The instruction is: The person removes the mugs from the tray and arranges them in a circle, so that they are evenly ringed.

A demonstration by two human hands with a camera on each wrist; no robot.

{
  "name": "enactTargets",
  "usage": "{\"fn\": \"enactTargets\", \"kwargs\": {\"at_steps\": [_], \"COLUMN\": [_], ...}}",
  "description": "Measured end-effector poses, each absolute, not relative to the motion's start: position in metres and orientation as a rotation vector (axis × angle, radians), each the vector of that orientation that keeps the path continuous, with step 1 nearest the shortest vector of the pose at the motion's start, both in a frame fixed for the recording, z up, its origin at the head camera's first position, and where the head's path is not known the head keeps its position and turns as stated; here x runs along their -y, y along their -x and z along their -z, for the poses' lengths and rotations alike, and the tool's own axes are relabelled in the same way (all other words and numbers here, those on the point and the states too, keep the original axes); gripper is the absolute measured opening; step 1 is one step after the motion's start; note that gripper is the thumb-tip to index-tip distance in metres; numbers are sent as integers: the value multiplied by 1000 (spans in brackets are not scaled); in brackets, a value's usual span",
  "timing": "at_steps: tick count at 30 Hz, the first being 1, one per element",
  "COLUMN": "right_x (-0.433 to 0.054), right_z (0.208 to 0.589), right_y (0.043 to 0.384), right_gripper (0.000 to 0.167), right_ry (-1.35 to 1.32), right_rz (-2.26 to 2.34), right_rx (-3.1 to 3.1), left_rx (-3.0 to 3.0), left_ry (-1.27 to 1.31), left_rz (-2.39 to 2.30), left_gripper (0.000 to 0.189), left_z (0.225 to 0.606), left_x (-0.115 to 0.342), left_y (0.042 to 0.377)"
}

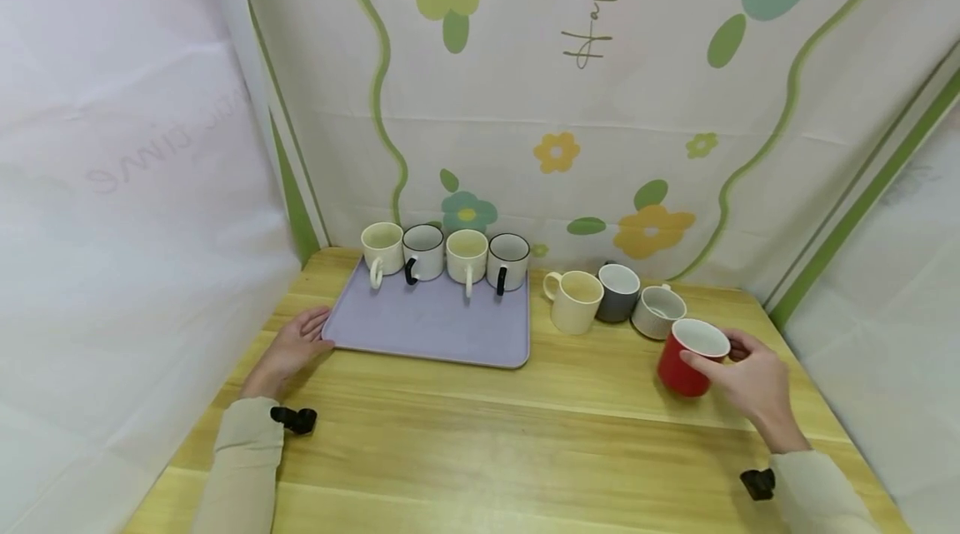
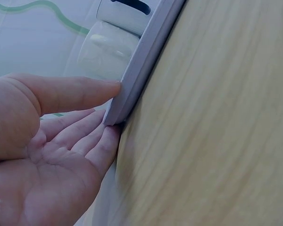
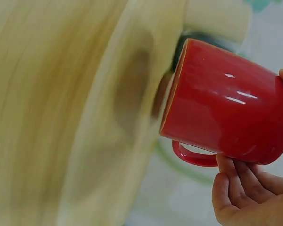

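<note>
On the right, my right hand (image 1: 753, 380) grips a red mug (image 1: 684, 367) with a white inside, thumb on the near side and fingers at the back. The mug is held upright above the table, its shadow below; its red handle (image 3: 198, 159) shows beside the fingers in the right wrist view. At the left, my left hand (image 1: 294, 348) holds the near left corner of a lilac tray (image 1: 435, 326), thumb against the rim. Along the tray's far edge stand cream mugs (image 1: 383, 251) and white mugs (image 1: 424, 255) with black handles and rims, all handles facing me.
Right of the tray stand a cream mug (image 1: 576, 305), a dark grey mug (image 1: 618, 294) and a light grey ribbed mug (image 1: 658, 313), close together. The wooden table (image 1: 465, 451) is bounded by a flower-printed cloth (image 1: 487, 101) behind and white cloth at both sides.
</note>
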State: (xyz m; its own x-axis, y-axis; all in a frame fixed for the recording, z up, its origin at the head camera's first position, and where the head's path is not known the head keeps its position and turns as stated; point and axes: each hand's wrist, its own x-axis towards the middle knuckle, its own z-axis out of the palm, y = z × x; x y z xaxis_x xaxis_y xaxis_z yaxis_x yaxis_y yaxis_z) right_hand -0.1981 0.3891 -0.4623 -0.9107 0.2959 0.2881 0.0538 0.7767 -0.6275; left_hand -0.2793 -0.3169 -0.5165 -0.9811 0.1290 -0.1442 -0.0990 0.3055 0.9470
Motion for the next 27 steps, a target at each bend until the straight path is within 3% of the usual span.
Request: {"fn": "enactTargets", "kwargs": {"at_steps": [10, 27], "right_x": [-425, -410], "right_z": [482, 495], "right_y": [219, 233], "right_gripper": [69, 77], "right_ry": [494, 606], "right_rz": [-963, -960], "right_rx": [2525, 2447], "left_rx": [-2377, -2380], "left_ry": [-29, -21], "left_rz": [-1749, -1735], "left_gripper": [78, 78], "left_z": [517, 516], "left_x": [317, 317], "left_y": [278, 280]}}
